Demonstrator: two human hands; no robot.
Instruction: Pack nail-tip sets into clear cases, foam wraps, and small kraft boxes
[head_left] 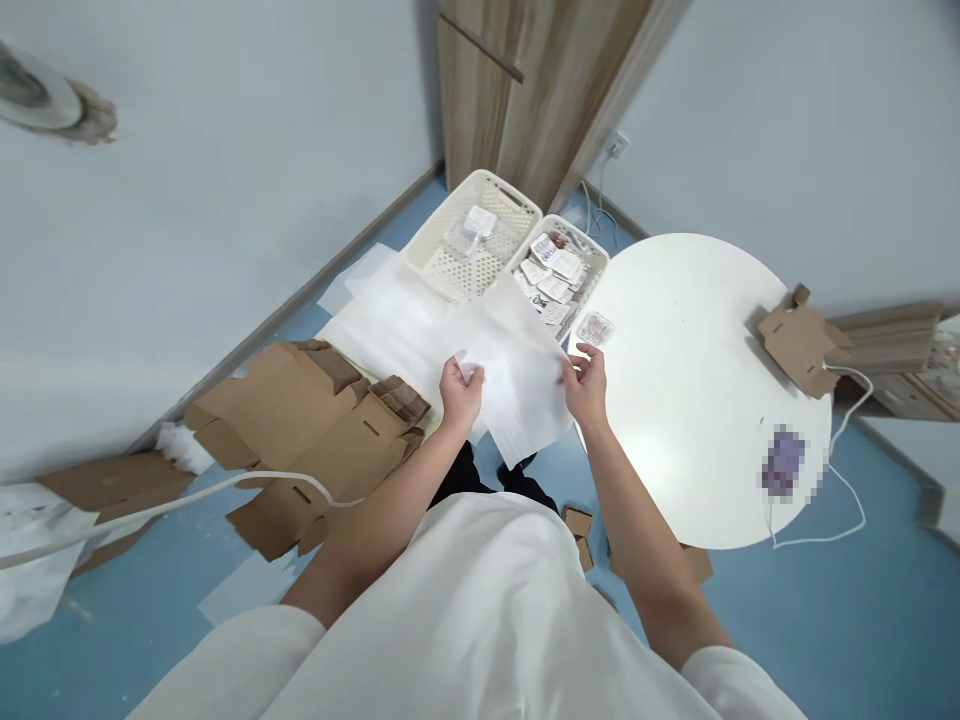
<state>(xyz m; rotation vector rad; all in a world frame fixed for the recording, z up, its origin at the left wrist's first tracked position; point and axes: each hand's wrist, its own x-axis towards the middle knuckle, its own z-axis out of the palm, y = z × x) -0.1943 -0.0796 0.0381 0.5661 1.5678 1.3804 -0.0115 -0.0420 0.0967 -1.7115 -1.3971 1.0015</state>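
A thin white packing sheet point(517, 405) is held in front of my body, its lower corner hanging toward my feet. My left hand point(461, 394) pinches it near its left part, thumb and fingers together. At the sheet's right edge, my right hand point(587, 386) grips it between thumb and fingers. More white sheets point(397, 320) lie spread out behind and to the left. Just beyond my right hand, a small clear pack point(596, 328) with reddish contents rests on the edge of the round white table point(675, 400).
A cream basket point(435, 235) contains a few clear packs; the smaller basket point(602, 262) beside it contains several labelled packs. Folded cardboard boxes point(300, 420) lie at left, crossed by a white cable point(225, 487). A cardboard box point(801, 345) and a blurred purple item point(784, 462) are on the table.
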